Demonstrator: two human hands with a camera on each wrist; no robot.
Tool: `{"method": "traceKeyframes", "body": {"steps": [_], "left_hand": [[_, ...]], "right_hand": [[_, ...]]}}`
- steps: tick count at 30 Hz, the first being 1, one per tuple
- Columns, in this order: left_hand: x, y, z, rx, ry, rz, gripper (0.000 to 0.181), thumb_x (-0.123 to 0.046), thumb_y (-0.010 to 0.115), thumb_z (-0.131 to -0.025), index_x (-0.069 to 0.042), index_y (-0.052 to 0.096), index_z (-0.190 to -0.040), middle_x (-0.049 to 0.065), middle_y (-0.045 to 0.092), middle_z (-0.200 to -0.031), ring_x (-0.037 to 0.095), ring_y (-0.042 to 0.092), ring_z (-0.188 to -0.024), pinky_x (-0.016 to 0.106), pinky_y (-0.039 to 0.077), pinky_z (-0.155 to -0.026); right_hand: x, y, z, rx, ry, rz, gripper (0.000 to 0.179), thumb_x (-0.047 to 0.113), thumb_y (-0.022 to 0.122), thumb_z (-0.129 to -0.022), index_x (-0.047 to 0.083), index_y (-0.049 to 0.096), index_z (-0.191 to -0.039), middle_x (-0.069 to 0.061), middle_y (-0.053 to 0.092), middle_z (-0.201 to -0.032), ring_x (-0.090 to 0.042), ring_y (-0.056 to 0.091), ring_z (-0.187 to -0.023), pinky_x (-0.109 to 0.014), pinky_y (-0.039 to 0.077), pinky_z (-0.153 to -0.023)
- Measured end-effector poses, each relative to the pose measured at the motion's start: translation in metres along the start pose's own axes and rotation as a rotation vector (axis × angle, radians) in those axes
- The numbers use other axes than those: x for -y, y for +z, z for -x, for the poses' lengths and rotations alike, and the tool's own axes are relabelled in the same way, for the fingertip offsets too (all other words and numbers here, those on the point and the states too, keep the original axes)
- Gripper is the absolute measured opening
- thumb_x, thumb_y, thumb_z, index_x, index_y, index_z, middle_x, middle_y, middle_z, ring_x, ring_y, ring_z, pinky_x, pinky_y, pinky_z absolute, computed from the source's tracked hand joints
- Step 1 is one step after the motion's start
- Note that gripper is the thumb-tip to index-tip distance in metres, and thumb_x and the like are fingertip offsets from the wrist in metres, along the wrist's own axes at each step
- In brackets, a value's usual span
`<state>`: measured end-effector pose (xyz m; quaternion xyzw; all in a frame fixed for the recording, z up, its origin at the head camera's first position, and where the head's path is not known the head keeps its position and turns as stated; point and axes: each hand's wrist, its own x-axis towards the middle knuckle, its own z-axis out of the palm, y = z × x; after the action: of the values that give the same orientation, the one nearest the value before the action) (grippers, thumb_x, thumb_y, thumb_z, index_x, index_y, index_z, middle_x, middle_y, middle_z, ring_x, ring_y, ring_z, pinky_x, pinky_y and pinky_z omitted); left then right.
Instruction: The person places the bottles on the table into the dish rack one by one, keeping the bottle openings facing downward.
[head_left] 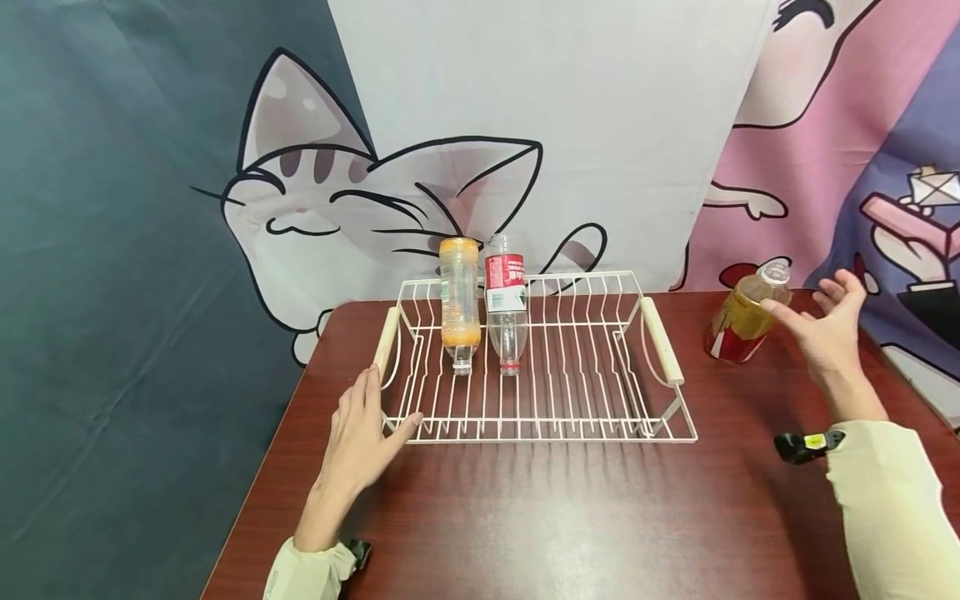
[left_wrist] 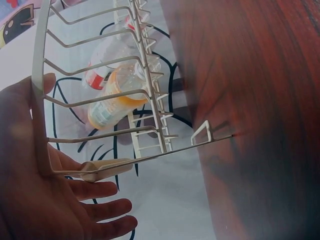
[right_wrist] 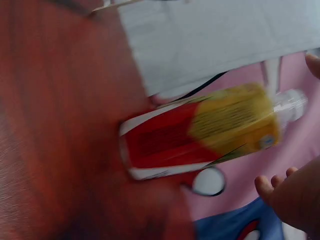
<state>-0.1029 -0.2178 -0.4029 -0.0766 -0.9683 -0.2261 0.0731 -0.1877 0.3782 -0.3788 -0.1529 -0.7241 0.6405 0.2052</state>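
A cream wire dish rack with wooden handles stands on the table. Two clear plastic bottles lean upside down in its left half: one with orange bands, one with a red and white label. My left hand rests at the rack's front left corner, fingers straight along the handle and thumb over the front wire. At the right, a plastic bottle with a yellow and red label stands upright on the table. Beside its neck is my right hand, thumb and fingers spread, holding nothing.
The reddish-brown table ends at a cartoon-printed cloth backdrop behind the rack. Slots in the rack's right half are bare wire. A black strap device sits at the right wrist.
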Motion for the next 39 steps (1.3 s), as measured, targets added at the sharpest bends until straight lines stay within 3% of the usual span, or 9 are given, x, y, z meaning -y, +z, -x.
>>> {"method": "traceKeyframes", "body": {"steps": [2, 5, 9, 14, 20, 39], "left_hand": [[0.0, 0.0, 0.0, 0.0, -0.001, 0.002, 0.1, -0.055, 0.063, -0.09, 0.005, 0.017, -0.155, 0.027, 0.024, -0.155, 0.046, 0.025, -0.138, 0.063, 0.024, -0.106], [0.0, 0.0, -0.001, -0.003, 0.001, 0.003, 0.1, -0.055, 0.063, -0.09, 0.005, 0.017, -0.155, 0.027, 0.024, -0.155, 0.045, 0.025, -0.138, 0.063, 0.024, -0.106], [0.0, 0.0, -0.001, -0.002, 0.001, 0.006, 0.1, -0.055, 0.063, -0.09, 0.005, 0.017, -0.155, 0.027, 0.024, -0.155, 0.045, 0.026, -0.138, 0.063, 0.024, -0.106], [-0.001, 0.001, 0.0, -0.004, 0.003, -0.001, 0.1, -0.056, 0.063, -0.089, 0.006, 0.018, -0.154, 0.027, 0.025, -0.155, 0.046, 0.026, -0.138, 0.063, 0.026, -0.106], [-0.001, 0.001, 0.0, -0.007, 0.006, -0.002, 0.1, -0.055, 0.064, -0.089, 0.006, 0.018, -0.154, 0.027, 0.026, -0.154, 0.045, 0.027, -0.138, 0.064, 0.027, -0.105], [0.0, 0.002, 0.001, -0.018, 0.005, -0.008, 0.099, -0.056, 0.063, -0.09, 0.005, 0.018, -0.155, 0.027, 0.025, -0.155, 0.045, 0.027, -0.138, 0.064, 0.027, -0.105]], "right_hand": [[-0.012, 0.0, -0.001, 0.019, -0.003, 0.096, 0.093, 0.003, 0.072, -0.087, 0.021, 0.009, -0.154, 0.002, 0.022, -0.145, -0.016, 0.023, -0.139, -0.035, 0.018, -0.117], [-0.029, 0.003, -0.002, 0.042, -0.024, 0.228, 0.094, 0.009, 0.073, -0.087, 0.019, 0.008, -0.154, -0.001, 0.025, -0.144, -0.015, 0.034, -0.129, -0.031, 0.026, -0.113], [-0.048, 0.01, -0.003, 0.069, -0.036, 0.317, 0.098, 0.014, 0.078, -0.083, 0.016, 0.01, -0.154, -0.007, 0.029, -0.143, -0.015, 0.037, -0.124, -0.026, 0.027, -0.109], [-0.061, 0.02, -0.003, 0.042, 0.037, 0.366, 0.105, 0.024, 0.082, -0.081, 0.015, 0.008, -0.155, -0.018, 0.024, -0.153, -0.028, 0.029, -0.137, -0.035, 0.02, -0.116], [-0.066, 0.023, 0.001, -0.007, 0.109, 0.451, 0.105, 0.035, 0.079, -0.08, 0.015, 0.01, -0.156, -0.019, 0.028, -0.155, -0.039, 0.031, -0.138, -0.049, 0.022, -0.115], [-0.061, 0.023, -0.001, -0.022, 0.097, 0.501, 0.093, 0.036, 0.074, -0.084, 0.009, 0.017, -0.152, -0.023, 0.033, -0.152, -0.041, 0.034, -0.137, -0.052, 0.025, -0.113]]}}
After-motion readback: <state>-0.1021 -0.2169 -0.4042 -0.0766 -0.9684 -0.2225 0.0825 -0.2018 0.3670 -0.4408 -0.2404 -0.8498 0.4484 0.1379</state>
